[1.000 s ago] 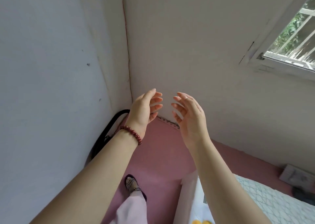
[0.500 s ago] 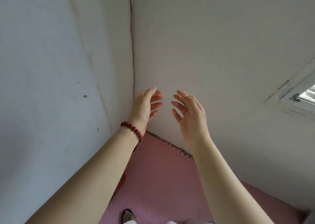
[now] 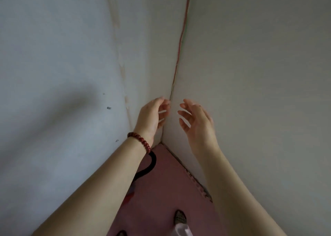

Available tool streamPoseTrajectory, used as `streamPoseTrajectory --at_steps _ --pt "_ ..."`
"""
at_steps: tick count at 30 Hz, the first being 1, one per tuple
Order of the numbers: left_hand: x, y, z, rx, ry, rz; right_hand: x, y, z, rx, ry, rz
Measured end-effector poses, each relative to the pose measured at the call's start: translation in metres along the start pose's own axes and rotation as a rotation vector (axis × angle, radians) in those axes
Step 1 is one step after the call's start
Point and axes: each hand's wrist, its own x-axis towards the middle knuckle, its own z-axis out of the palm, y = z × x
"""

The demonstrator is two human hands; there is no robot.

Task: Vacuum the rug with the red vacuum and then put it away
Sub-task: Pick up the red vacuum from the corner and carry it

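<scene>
Both hands are raised in front of a wall corner, holding nothing. My left hand (image 3: pixel 152 116), with a red bead bracelet on its wrist, has loosely curved fingers. My right hand (image 3: pixel 196 120) faces it a short gap away, fingers spread and relaxed. Below the left forearm a black hose (image 3: pixel 149 165) curves along the left wall, and a red part (image 3: pixel 129 195), probably the vacuum, peeks out beside the arm; the rest is hidden. The pink mat floor (image 3: pixel 161 191) fills the corner below.
Two pale walls meet at the corner, with a thin red wire (image 3: pixel 180 43) running down the seam. My feet in sandals (image 3: pixel 180 217) stand on the pink mat near the bottom edge.
The view has swung left toward the corner; the window, the bed and the items at the right have left the frame. The black hose shows again. Both hands keep the same raised, empty pose.
</scene>
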Motion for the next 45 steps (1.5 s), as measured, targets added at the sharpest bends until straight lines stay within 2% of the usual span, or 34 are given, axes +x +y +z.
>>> streamPoseTrajectory --at_steps 10,16,21,32,45 --pt "0.018 0.005 -0.004 -0.132 0.375 0.038 0.074 0.001 0.014 -0.084 -0.392 0.146" --pt "-0.009 -0.009 -0.039 -0.177 0.581 0.04 0.067 0.029 0.048 -0.122 -0.58 0.286" --pt "-0.036 -0.015 -0.077 -0.158 0.708 0.08 0.042 0.05 0.086 -0.164 -0.662 0.355" --pt "-0.061 -0.018 -0.171 -0.162 0.7 0.045 0.0 0.104 0.149 -0.257 -0.676 0.353" --pt "-0.052 -0.067 -0.223 -0.142 0.694 0.005 0.0 0.171 0.157 -0.297 -0.688 0.423"
